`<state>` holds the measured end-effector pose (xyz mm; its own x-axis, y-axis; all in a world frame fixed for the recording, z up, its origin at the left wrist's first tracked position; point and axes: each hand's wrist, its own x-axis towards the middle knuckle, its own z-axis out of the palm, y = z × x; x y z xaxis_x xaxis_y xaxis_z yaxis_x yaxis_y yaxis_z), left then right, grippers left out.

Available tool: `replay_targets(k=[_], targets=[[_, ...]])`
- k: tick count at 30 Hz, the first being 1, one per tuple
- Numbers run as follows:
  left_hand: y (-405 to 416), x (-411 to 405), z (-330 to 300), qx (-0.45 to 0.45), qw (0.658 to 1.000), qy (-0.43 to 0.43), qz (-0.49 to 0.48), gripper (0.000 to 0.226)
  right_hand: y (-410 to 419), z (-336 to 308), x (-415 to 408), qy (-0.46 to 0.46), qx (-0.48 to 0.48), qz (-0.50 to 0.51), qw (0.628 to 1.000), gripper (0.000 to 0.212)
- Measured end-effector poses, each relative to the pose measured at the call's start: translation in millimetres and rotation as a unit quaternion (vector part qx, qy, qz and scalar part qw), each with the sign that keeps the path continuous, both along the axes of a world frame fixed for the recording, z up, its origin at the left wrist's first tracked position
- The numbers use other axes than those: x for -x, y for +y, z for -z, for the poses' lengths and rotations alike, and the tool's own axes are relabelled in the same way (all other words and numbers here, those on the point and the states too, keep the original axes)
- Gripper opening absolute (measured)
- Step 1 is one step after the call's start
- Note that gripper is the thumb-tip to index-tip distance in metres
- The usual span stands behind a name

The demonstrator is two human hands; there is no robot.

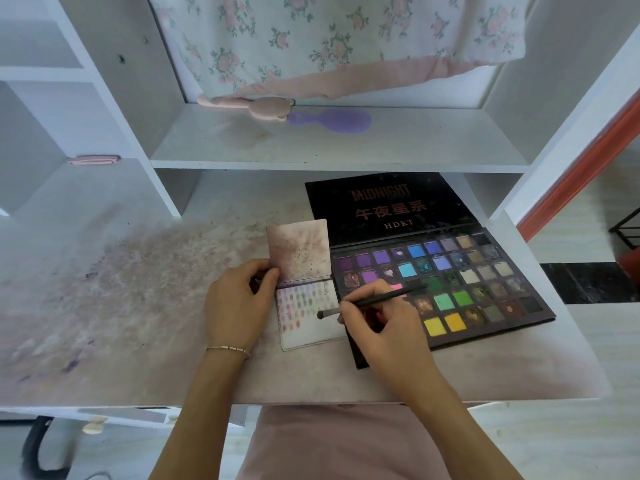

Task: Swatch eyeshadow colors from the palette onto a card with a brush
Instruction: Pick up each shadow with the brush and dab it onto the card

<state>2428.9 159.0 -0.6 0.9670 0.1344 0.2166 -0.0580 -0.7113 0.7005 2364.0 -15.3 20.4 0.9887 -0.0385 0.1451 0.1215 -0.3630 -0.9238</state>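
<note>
One card (308, 311), swatched in rows, on desk (138, 306) just left of open palette (450, 282). Left hand (239, 303) pinches its raised flap; right hand (384, 330) grips brush (370, 302), tip on card.

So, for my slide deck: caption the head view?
Right hand brushes eyeshadow onto a card steadied by the left hand, beside the palette.

The only readable writing stands on the black inner lid of the open eyeshadow palette (388, 206), right of centre in the frame. In reddish letters it reads "MIDNIGHT", with the Chinese characters "午夜星系" in a line below. Under those, in smaller pale letters, stands "HDKT".
</note>
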Motion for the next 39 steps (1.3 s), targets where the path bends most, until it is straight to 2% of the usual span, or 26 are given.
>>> replay_targets(k=[10, 16, 29, 39], targets=[[0.8, -0.9, 2.6, 0.007, 1.0, 0.001, -0.003, 0.014, 8.2, -2.5, -4.3, 0.033, 0.001, -0.047, 0.998, 0.017], [1.2, -1.9, 3.6, 0.004, 1.0, -0.002, -0.002, 0.014, 8.8, -1.7, -5.5, 0.037, 0.038, -0.048, 0.997, 0.016], [0.6, -1.6, 3.2, 0.001, 1.0, -0.003, -0.006, 0.014, 8.7, 0.0, -5.8, 0.046, 0.049, -0.047, 0.997, 0.011], [0.8, -1.0, 2.2, 0.002, 1.0, 0.0, -0.005, 0.014, 8.7, 0.2, -6.2, 0.036, 0.056, -0.048, 0.997, 0.019]])
